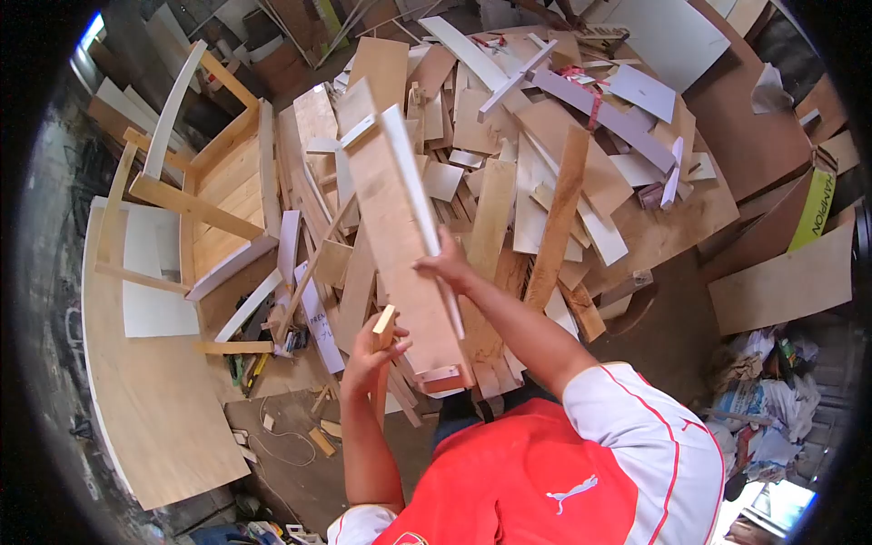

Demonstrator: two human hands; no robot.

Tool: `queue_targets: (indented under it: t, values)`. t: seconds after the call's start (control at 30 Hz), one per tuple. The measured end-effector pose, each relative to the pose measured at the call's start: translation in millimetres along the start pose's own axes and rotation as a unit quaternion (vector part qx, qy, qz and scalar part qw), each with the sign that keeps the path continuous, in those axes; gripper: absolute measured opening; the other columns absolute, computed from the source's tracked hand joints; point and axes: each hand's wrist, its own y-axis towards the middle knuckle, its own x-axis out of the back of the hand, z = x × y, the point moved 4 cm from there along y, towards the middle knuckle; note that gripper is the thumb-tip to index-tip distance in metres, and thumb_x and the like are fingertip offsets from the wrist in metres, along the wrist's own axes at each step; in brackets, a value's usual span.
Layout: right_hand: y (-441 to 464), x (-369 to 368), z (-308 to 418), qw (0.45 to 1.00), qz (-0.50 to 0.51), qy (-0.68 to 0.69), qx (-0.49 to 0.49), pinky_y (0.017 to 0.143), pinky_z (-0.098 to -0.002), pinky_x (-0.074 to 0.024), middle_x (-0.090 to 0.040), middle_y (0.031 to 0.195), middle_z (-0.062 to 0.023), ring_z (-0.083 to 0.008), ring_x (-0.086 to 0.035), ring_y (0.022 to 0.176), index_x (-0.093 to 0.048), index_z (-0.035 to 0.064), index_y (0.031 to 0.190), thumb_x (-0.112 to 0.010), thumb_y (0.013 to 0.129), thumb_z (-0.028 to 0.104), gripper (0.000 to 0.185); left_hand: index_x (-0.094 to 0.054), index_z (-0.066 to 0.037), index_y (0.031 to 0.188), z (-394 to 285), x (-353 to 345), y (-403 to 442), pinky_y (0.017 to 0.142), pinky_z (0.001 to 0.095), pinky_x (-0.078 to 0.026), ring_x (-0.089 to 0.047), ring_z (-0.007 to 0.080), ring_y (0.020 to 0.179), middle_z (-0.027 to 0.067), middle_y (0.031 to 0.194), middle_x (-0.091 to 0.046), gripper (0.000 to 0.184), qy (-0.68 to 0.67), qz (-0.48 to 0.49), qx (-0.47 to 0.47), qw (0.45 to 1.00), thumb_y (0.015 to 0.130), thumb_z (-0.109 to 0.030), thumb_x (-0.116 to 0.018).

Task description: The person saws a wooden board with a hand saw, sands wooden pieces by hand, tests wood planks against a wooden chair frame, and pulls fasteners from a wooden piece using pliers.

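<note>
A long wooden board assembly, with a white strip along its right edge, slants across the middle of the view. My right hand grips its right edge, thumb lying on the board's face. My left hand, to the left of the board's lower end, is closed around a small light wood piece that sticks up between thumb and fingers. Below this hand part of a wooden strip shows. A small white-faced block sits across the board's lower end.
Scrap boards are heaped on a large table beyond my hands. A wooden frame with legs lies at the left, beside a curved plywood sheet. Small offcuts and a cable are on the floor. Another person's arm shows at the top.
</note>
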Motion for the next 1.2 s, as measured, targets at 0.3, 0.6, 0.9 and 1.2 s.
queue_targets:
  t: [0.3, 0.6, 0.9, 1.2]
  values:
    - [40.8, -78.4, -21.2, 0.984, -0.084, -0.147, 0.048, 0.099, -0.0435, -0.0499, -0.055, 0.124, -0.0192, -0.0334, -0.059, 0.116, -0.04, 0.0034, 0.137, -0.089, 0.066, 0.023, 0.088, -0.055, -0.003, 0.138, 0.0, -11.4, -7.3, 0.076, 0.0329, -0.056, -0.066, 0.0167, 0.092, 0.0084, 0.103, -0.063, 0.064, 0.05, -0.069, 0.021, 0.996, 0.082, -0.014, -0.085]
    - [22.9, -55.6, -5.8, 0.939, -0.048, -0.336, 0.049, 0.102, -0.05, -0.0496, -0.056, 0.133, -0.0251, -0.0412, -0.059, 0.122, -0.057, 0.0042, 0.136, -0.083, 0.075, 0.039, 0.075, -0.05, -0.006, 0.144, 26.0, -24.7, 17.3, 0.079, 0.0362, -0.055, -0.065, 0.0203, 0.101, 0.0087, 0.112, -0.062, 0.064, 0.014, 0.007, 0.042, 0.999, 0.087, -0.011, -0.078]
    - [-45.2, 78.2, -42.1, 0.808, -0.363, -0.447, -0.126, 0.116, -0.0532, -0.0349, -0.028, 0.158, -0.0207, -0.0409, -0.042, 0.139, -0.029, 0.0051, 0.158, -0.09, 0.066, 0.048, 0.118, -0.051, -0.004, 0.144, 23.9, -70.9, 30.1, 0.083, 0.0305, -0.051, -0.062, 0.0154, 0.094, 0.0056, 0.101, -0.063, 0.072, 0.027, 0.041, 0.044, 0.998, 0.082, -0.014, -0.085]
    - [-24.0, 178.9, -12.5, 0.935, -0.307, -0.166, 0.069, 0.102, -0.0419, -0.049, -0.06, 0.134, -0.0256, -0.0379, -0.063, 0.119, -0.038, -0.0001, 0.155, -0.082, 0.068, 0.028, 0.102, -0.052, -0.003, 0.142, 17.0, -83.9, 28.3, 0.088, 0.0327, -0.052, -0.065, 0.0176, 0.097, 0.0076, 0.102, -0.062, 0.069, -0.034, 0.013, 0.072, 0.997, 0.082, -0.013, -0.084]
